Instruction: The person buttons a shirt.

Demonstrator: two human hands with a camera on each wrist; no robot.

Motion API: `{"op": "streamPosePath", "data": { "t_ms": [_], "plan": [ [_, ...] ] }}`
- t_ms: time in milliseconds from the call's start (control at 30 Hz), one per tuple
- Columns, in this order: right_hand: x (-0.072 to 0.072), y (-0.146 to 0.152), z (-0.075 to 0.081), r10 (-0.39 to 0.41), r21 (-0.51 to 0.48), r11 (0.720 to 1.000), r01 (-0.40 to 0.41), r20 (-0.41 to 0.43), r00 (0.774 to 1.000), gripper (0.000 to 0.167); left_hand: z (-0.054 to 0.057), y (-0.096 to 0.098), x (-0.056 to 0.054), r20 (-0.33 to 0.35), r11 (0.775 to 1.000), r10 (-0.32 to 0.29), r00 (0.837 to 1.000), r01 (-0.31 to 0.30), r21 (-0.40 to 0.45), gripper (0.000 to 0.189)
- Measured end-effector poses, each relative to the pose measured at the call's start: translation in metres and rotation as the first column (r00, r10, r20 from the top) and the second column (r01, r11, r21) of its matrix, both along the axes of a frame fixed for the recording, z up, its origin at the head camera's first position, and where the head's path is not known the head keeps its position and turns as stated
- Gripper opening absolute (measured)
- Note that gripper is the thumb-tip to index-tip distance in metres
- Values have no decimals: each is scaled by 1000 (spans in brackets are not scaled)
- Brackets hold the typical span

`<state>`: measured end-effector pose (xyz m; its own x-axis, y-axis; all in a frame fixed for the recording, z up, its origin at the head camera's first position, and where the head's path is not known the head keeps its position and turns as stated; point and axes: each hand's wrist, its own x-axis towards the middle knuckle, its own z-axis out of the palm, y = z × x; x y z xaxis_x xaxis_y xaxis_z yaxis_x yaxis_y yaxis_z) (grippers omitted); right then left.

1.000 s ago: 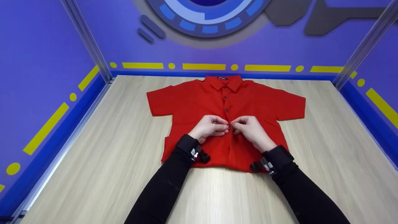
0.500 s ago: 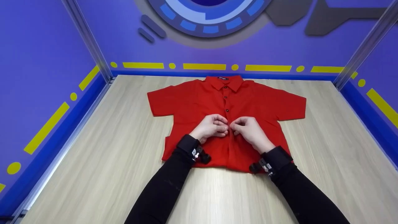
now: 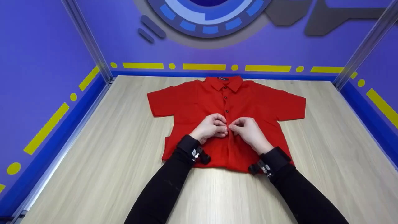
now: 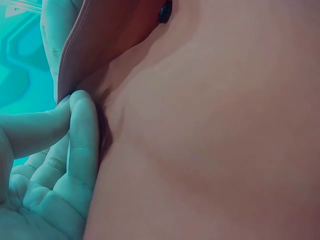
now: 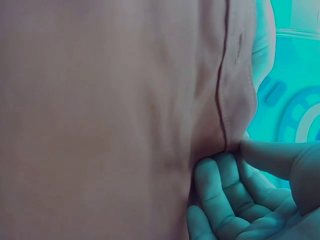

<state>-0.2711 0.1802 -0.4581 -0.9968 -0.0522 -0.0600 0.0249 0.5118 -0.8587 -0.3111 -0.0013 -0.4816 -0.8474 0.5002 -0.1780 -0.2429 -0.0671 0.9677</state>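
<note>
A red short-sleeved shirt (image 3: 186, 102) lies face up, collar (image 3: 224, 83) away from me, with dark buttons down its front. Around mid-placket my left hand (image 3: 213, 127) pinches the cloth between thumb and index finger. Facing it, my right hand (image 3: 248, 129) pinches the placket edge, fingertips almost meeting the left ones. In the right wrist view, a buttonhole (image 5: 239, 47) shows in the placket (image 5: 235, 105) above the right thumb. The left wrist view shows a button (image 4: 164, 12) under the raised front edge. Whatever lies between the fingertips is hidden.
The shirt rests on a light wood-grain table (image 3: 130, 109). Blue-purple panels (image 3: 199, 53) with yellow marks close in the back and sides, joined by metal corner posts (image 3: 93, 43). Both wrists wear black camera straps (image 3: 188, 143).
The button seen between my fingertips a second ago is now hidden. My right hand has shifted slightly left, while my left hand keeps nearly the same place.
</note>
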Motion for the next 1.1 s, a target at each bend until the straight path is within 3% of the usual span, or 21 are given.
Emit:
{"op": "streamPosePath", "data": {
  "t_ms": [167,333,500,667,867,1100],
  "plan": [
    [2,0,3,-12,54,998,12,5,1000,13,0,1,1,-11,1000,2,1000,-2,12,26],
    [2,0,3,-21,61,998,21,-4,1000,11,1,1,3,-12,998,55,998,-54,8,27],
    [0,2,3,-20,28,999,20,1,1000,13,3,0,4,-32,993,99,995,-101,-61,16],
    [-1,4,2,-20,48,999,20,-13,1000,13,5,-2,4,-40,992,38,998,-42,-118,10],
    [0,3,0,-2,158,987,15,-79,997,12,4,-4,2,-1,994,-47,999,46,-95,14],
    [1,2,0,2,209,978,27,-137,991,9,2,-4,2,34,997,-40,999,43,-65,18]
  ]
}}
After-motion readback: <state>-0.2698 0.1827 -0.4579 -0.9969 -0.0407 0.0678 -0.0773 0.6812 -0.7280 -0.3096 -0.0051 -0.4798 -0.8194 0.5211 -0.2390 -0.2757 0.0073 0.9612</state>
